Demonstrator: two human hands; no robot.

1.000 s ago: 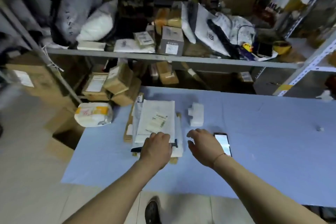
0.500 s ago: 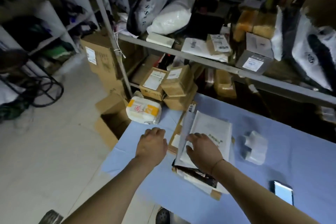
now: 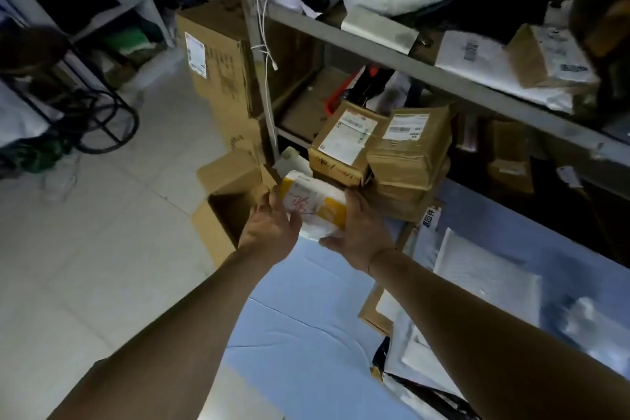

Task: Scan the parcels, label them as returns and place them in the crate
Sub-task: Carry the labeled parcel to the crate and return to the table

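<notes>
Shelves (image 3: pixel 453 78) full of boxes and bags are standing behind a blue table (image 3: pixel 300 334). At the table's far corner, a white and yellow parcel (image 3: pixel 315 204) is sitting between two hands. Left hand (image 3: pixel 271 227) is gripping its left end, right hand (image 3: pixel 363 232) is gripping its right end. Brown boxes (image 3: pixel 378 150) are sitting just behind it, and an open cardboard box (image 3: pixel 226 215) is waiting on the floor beside it.

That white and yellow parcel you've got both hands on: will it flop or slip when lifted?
The parcel looks soft and bulging, so it will probably sag. Its glossy wrap may be slippery. With the left hand and right hand on opposite sides, it should stay put.
</notes>
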